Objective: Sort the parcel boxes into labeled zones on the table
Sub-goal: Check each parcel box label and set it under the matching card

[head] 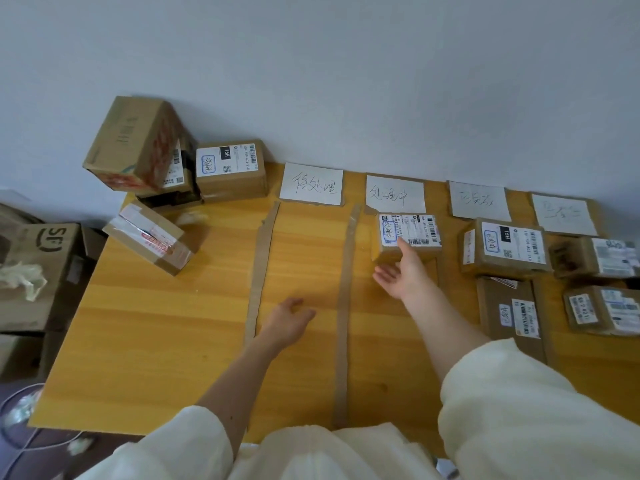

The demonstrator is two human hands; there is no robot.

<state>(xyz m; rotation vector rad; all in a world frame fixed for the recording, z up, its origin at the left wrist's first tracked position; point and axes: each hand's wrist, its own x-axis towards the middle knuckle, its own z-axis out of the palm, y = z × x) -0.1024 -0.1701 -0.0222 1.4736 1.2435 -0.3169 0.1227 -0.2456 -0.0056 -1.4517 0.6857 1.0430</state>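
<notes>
Just beyond the right hand (403,271), fingertips touching, sits a parcel box (408,237).

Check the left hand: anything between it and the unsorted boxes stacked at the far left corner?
Nothing visible blocks it. The left hand sits between two cardboard strips; only the flat left strip and bare table lie between it and the box pile.

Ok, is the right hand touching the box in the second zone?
Touching: in the head view, the right hand has fingertips on the box at its label's near edge.
</notes>
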